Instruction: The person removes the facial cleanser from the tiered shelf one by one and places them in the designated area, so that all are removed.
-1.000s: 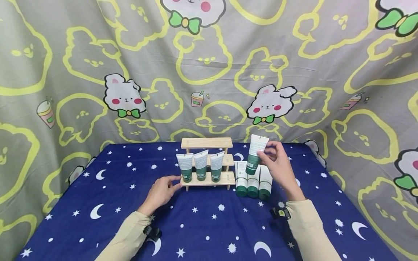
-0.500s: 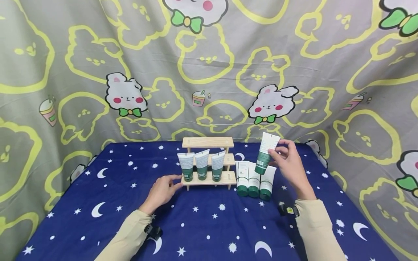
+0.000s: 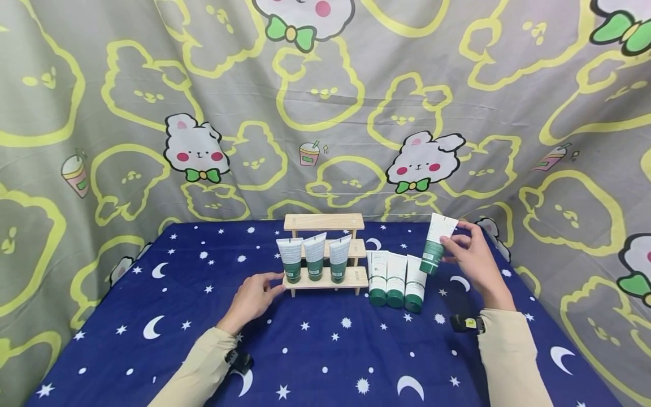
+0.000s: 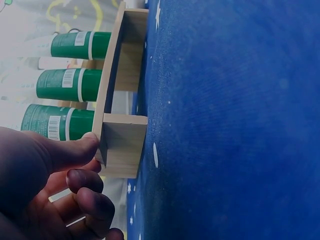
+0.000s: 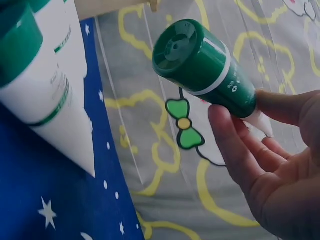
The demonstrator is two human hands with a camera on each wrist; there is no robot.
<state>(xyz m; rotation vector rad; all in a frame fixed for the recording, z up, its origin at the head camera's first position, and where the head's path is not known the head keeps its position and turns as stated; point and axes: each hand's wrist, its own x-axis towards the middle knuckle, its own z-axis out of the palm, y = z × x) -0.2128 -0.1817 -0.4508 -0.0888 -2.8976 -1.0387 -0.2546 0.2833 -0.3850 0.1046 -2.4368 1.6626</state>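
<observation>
In the head view my right hand point(image 3: 475, 254) holds a white and green squeeze tube point(image 3: 438, 243) above the table, its green cap downward. The right wrist view shows thumb and fingers pinching that tube point(image 5: 215, 75) around its body. My left hand point(image 3: 254, 299) is at the left end of a three-step wooden display stand point(image 3: 325, 281). Seen from the left wrist, its thumb point(image 4: 75, 150) lies on the lowest step's end, with a finger on the other side. Three similar tubes point(image 3: 315, 257) stand cap-down on that step.
Right of the stand, white tubes with green caps point(image 3: 395, 282) lie side by side on the blue star-patterned cloth point(image 3: 325, 345). The stand's upper step point(image 3: 324, 221) is bare. A grey patterned curtain point(image 3: 244, 85) hangs behind the table.
My right hand has moved rightward with the squeeze tube, from above the lying tubes to just beyond their right side. The left hand stays at the stand.
</observation>
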